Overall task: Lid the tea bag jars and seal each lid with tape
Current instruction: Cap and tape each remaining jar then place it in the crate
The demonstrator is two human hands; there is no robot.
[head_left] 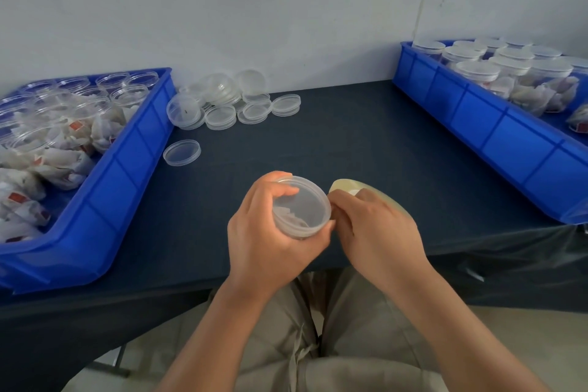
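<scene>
At the near edge of the dark table (350,137), about six o'clock from its middle, the left hand (264,232) grips a clear tea bag jar (302,226). Its fingers and thumb curl round the wall, tilting the jar so that the lid (305,200) faces the camera. The lid sits on the jar, and pale tea bags show through it. The right hand (375,226), at three o'clock from the jar and touching its rim, is curled round a yellowish tape roll (343,183), most of it hidden behind the knuckles. No strip of tape is plain to see, so I cannot tell whether any is stuck down yet. I judge this jar to be at the sealing step.

At nine o'clock the left bin (127,169), blue, holds open jars (127,95) filled with tea bags, none lidded as far as I can see. Loose bags are heaped at its near end. At two o'clock the right bin (477,114), also blue, holds lidded jars (477,70) in rows; whether they carry tape is too small to tell. At eleven o'clock, against the wall, lies a pile of spare lids (229,102). One lone lid (182,153) rests just beside the left bin.

The job looks partway through. A good batch stands capped on the right, one jar is in hand, and a trayful on the left awaits lids and tape.
</scene>
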